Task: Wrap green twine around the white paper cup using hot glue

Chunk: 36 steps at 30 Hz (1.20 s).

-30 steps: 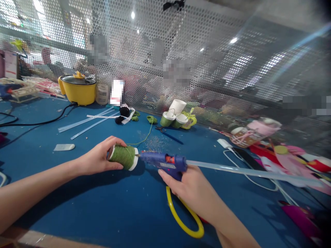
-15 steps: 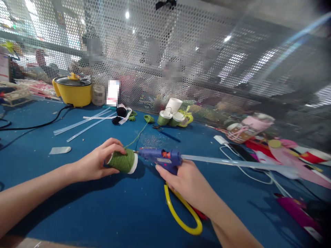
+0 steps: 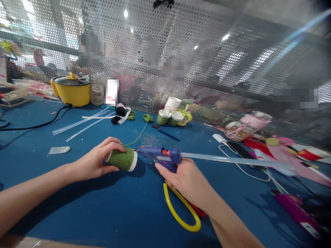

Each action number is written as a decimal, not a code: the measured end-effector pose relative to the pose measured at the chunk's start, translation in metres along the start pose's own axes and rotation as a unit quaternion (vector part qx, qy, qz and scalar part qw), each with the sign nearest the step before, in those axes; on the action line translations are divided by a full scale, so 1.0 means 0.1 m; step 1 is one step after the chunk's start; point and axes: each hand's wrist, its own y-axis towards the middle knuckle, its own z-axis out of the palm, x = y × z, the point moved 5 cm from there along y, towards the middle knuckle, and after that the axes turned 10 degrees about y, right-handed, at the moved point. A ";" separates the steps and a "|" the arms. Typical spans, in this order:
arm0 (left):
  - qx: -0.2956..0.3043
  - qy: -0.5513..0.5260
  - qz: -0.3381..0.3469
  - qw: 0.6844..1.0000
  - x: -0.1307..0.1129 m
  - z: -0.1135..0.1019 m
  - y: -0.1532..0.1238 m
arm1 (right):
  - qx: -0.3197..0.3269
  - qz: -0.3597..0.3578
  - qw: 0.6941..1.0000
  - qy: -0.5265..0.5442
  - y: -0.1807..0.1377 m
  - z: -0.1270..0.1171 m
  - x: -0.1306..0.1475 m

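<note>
One yarn-wrapped cup point(image 3: 121, 159) shows on its side in my head view, between the bench's point(image 3: 108, 213) near and far edges, my left hand's point(image 3: 99, 158) fingers curled round it; my right hand point(image 3: 187, 177) grips a glue gun point(image 3: 157, 156), nozzle point(image 3: 136, 150) by the cup's white rim point(image 3: 133, 162).

Yellow pot point(image 3: 76, 94) beside a clear jar point(image 3: 97, 95)

Right hand point(image 3: 190, 181) is hiding the grip of the glue gun point(image 3: 157, 154). Left of the gun, left hand point(image 3: 99, 159) is partly covering yarn-wrapped cup point(image 3: 122, 160). Right of the gun, glue stick's point(image 3: 219, 158) far end is blurring.
</note>
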 end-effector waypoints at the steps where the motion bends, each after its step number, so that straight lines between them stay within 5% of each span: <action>1: -0.002 -0.001 -0.007 1.000 0.02 0.00 0.00 | 0.001 -0.001 1.000 0.001 -0.01 0.00 0.01; 21: -0.010 -0.084 -0.146 0.986 0.21 0.04 0.00 | 0.032 -0.019 0.999 0.010 -0.06 0.04 0.03; 36: -0.012 -0.103 -0.151 0.983 0.22 0.06 -0.01 | 0.032 -0.020 0.999 0.019 -0.04 0.03 0.03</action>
